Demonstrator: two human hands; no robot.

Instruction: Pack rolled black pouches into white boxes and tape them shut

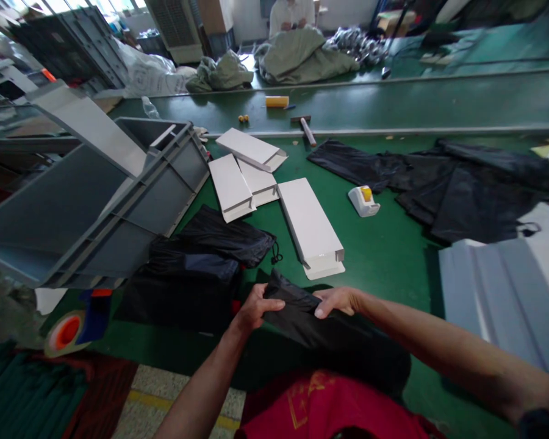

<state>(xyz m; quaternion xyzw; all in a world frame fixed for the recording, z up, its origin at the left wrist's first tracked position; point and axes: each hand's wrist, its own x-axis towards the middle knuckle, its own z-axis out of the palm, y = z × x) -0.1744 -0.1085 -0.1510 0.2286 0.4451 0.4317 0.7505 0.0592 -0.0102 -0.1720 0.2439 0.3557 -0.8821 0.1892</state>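
Note:
Both my hands grip a black fabric pouch (297, 317) low over the near side of the green table (388, 262). My left hand (256, 305) pinches its left end, thumb on top. On the upper edge, a little to the right, my right hand (338, 300) is closed with its thumb over the cloth. The pouch slants down to the right, toward my body; whether anything is inside I cannot tell. Just beyond it lies a white flat carton (310, 222) with its near end flap open. More black pouches (224, 235) are piled left of my left hand.
A grey crate (165, 177) holding white cartons tilts at the left. Several white boxes (231, 183) lie beside it. A tape dispenser (365, 201), black pouches (466, 183) and grey-white sheets (498, 292) are on the right. A person (293, 15) sits beyond the conveyor (393, 107).

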